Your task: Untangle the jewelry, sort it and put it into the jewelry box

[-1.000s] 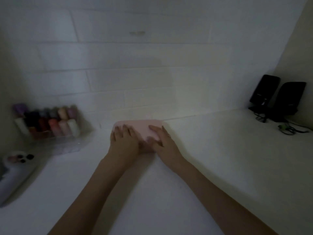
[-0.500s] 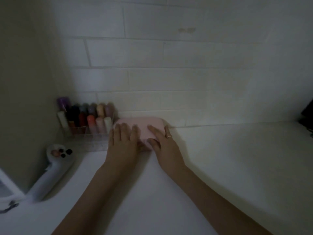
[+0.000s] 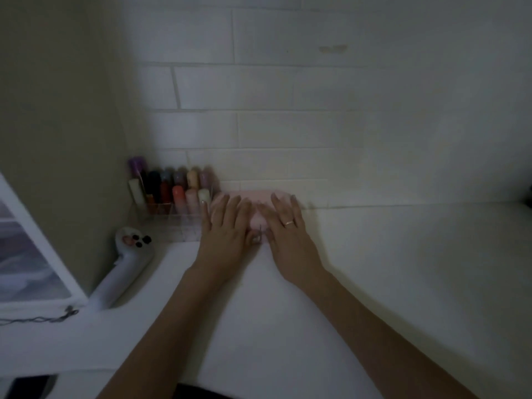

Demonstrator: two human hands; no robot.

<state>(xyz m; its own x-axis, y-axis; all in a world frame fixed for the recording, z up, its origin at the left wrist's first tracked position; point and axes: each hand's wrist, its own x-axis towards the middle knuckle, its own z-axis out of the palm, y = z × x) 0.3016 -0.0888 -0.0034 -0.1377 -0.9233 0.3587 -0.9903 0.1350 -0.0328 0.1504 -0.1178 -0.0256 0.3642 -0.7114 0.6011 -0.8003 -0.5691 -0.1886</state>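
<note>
Hands: we rest left hand (image 3: pixel 223 226) and right hand (image 3: pixel 288 228) flat, fingers straight, on the pink jewelry box (image 3: pixel 257 198).
Handling: likely light, rigid; we'd grip its 2 sides.

Hands (image 3: pixel 256 234) on box (image 3: pixel 259 218), bottles (image 3: pixel 172 188) left.

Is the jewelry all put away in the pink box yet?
Not yet, it seems. Nothing looks done: the pink box is closed and no jewelry shows anywhere. Right now the left hand and right hand both rest flat on its lid, thumbs at the front edge. Opening it, untangling, sorting and putting away all remain.
</note>
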